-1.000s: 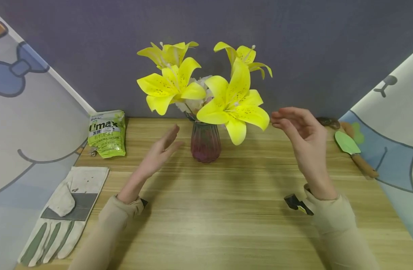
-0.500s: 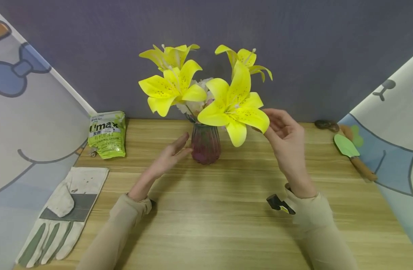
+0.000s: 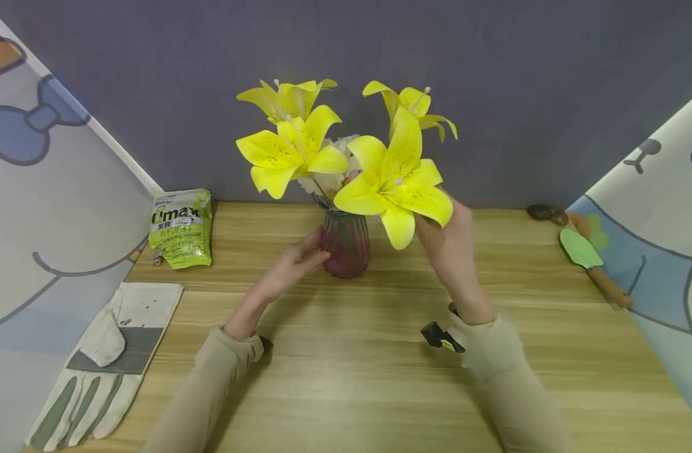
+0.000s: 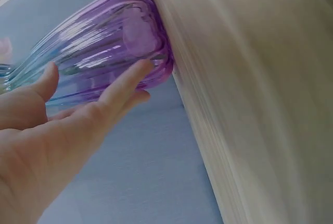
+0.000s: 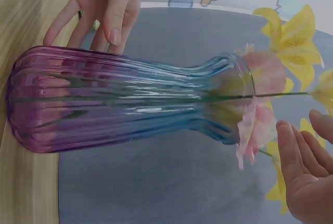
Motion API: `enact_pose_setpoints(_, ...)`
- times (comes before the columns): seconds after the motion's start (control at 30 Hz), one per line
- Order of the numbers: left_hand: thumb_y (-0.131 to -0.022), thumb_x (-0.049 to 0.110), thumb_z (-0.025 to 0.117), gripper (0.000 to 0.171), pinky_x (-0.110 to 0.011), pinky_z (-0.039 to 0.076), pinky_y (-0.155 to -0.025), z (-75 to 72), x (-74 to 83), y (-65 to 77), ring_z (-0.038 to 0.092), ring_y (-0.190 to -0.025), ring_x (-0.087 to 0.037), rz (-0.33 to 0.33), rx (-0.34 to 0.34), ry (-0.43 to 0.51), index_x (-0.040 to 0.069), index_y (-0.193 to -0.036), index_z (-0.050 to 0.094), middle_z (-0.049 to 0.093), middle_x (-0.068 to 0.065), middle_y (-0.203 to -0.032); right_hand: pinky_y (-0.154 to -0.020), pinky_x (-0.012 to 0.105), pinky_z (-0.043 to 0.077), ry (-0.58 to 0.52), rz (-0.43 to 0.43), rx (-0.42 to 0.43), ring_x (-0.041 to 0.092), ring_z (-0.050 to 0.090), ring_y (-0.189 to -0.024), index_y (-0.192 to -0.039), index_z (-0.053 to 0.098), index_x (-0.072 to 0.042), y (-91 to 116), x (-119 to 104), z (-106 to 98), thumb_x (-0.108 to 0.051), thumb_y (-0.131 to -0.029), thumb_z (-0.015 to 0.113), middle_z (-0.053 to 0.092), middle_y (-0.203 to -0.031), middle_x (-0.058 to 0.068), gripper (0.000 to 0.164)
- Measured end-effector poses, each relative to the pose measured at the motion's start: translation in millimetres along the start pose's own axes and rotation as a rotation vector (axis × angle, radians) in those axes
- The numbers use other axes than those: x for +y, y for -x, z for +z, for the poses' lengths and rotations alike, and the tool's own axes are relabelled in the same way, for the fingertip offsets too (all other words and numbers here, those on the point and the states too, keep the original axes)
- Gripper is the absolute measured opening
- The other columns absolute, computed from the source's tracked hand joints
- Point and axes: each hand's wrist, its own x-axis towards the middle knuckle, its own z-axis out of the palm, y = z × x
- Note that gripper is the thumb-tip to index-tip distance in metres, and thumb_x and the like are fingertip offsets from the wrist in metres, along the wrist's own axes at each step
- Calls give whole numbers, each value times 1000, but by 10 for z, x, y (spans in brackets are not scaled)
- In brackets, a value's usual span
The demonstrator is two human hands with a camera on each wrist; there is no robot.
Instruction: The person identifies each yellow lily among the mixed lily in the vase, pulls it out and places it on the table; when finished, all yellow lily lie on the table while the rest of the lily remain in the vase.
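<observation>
At frame centre, a glass vase point(image 3: 347, 248) with 4 yellow lilies point(image 3: 394, 192) stands on the table point(image 3: 346, 377). The left hand point(image 3: 289, 270), fingers straight, touches its left side; the right hand point(image 3: 452, 255), fingers loose, is partly behind 1 lily.

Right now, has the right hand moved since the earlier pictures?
Yes; in the head view, the right hand has moved away from the trowel, toward the vase.

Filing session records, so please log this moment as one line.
left hand: at vase, fingers extended | right hand: near flowers, no grip visible | vase: upright on table, holding flowers
</observation>
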Motion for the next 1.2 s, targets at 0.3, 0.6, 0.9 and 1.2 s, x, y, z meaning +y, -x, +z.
enact_pose_setpoints(0.3,-115,13,54,70,-56,51,-113,30,-30,5,41,-150,-44,-37,5,17,-2,-170,14,25,-27,-171,-90,27,60,-233,-132,-22,14,69,-97,-123,67,17,-25,46,189,-7,-97,82,76,-109,-2,39)
enact_pose_setpoints(0.6,-115,10,50,64,-54,53,-110,35,-61,-41,43,-148,-45,-45,29,37,-3,-169,18,30,-30,-168,-91,22,58,-271,-84,-37,8,66,-102,-124,65,17,-31,109,255,-46,-90,89,72,-110,-10,75)
enact_pose_setpoints(0.9,-117,13,48,62,-54,54,-110,53,-68,-62,41,-150,-44,-57,41,46,-3,-169,19,30,-29,-169,-65,21,49,-192,-189,-13,10,53,-69,-106,67,18,-103,45,336,10,-98,66,65,-82,-8,12)
enact_pose_setpoints(1.2,-116,10,49,62,-56,55,-109,61,-88,-61,40,-150,-46,-57,41,47,-6,-168,19,30,-33,-167,-69,14,53,-45,-230,-9,4,58,-73,-102,68,20,-71,45,349,19,-93,67,74,-85,4,10)
